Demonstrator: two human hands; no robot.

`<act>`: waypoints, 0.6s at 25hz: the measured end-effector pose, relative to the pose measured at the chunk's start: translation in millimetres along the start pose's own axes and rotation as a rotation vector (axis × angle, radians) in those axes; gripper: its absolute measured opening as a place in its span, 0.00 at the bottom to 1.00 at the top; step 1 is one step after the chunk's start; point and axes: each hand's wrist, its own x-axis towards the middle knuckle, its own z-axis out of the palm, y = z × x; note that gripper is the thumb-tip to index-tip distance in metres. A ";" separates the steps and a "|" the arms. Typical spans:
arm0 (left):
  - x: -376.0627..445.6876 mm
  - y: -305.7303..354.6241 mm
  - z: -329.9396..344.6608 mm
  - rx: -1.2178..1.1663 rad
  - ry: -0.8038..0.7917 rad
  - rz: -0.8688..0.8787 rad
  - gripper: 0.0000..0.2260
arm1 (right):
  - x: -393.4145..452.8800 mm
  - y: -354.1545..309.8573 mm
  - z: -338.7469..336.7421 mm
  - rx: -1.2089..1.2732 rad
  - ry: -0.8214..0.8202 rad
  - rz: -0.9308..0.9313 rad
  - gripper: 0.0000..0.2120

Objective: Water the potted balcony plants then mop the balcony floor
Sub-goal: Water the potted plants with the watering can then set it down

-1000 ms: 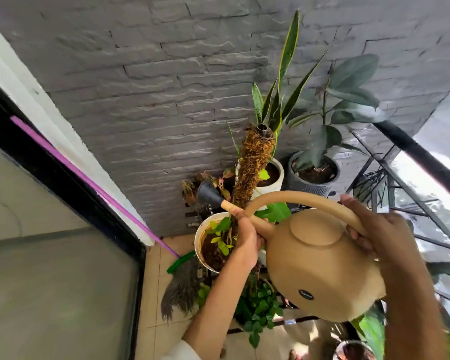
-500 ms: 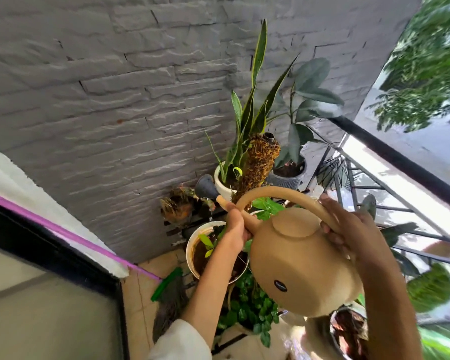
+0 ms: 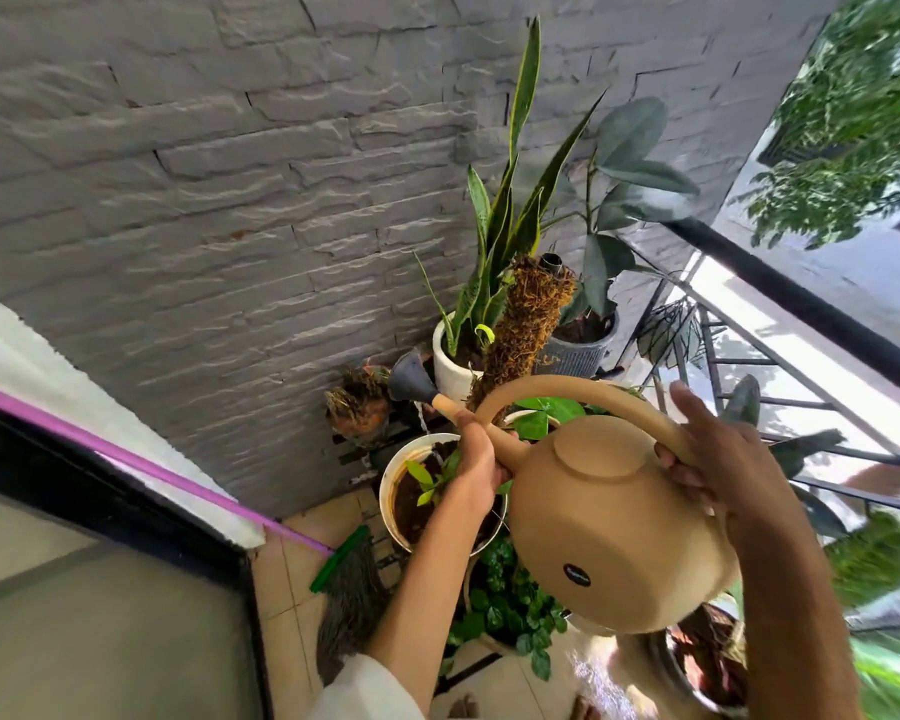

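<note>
I hold a tan watering can point(image 3: 609, 532) tilted toward the plants. My right hand point(image 3: 718, 459) grips its arched handle. My left hand point(image 3: 476, 467) is curled round the spout, just behind the dark rose head point(image 3: 411, 381). A thin stream of water falls from the rose into a white pot point(image 3: 388, 485) with a small green seedling. Behind stand a white pot with a snake plant point(image 3: 450, 363), a coir pole point(image 3: 526, 324) and a grey pot point(image 3: 575, 356) with a rubber plant. A leafy green plant point(image 3: 505, 610) sits below the can.
A mop with a pink handle point(image 3: 141, 462) and grey strands point(image 3: 349, 600) leans in the corner on the tiled floor point(image 3: 292, 589). A grey stone wall point(image 3: 230, 200) is ahead. The black railing point(image 3: 801, 304) runs along the right. Another pot point(image 3: 697, 667) sits at lower right.
My view has swung right and up, showing more railing and trees. The can has tipped further, and water now falls from the rose into the white pot. Both hands keep their holds.
</note>
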 end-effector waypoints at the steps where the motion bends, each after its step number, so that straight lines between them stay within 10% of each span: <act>1: -2.7 -5.5 -3.6 -0.004 0.017 0.026 0.35 | 2.3 1.1 -2.5 -0.017 0.004 0.006 0.41; 15: -55.5 -86.8 17.1 -0.131 0.197 0.167 0.31 | 31.7 41.4 -66.6 -0.004 -0.081 -0.003 0.32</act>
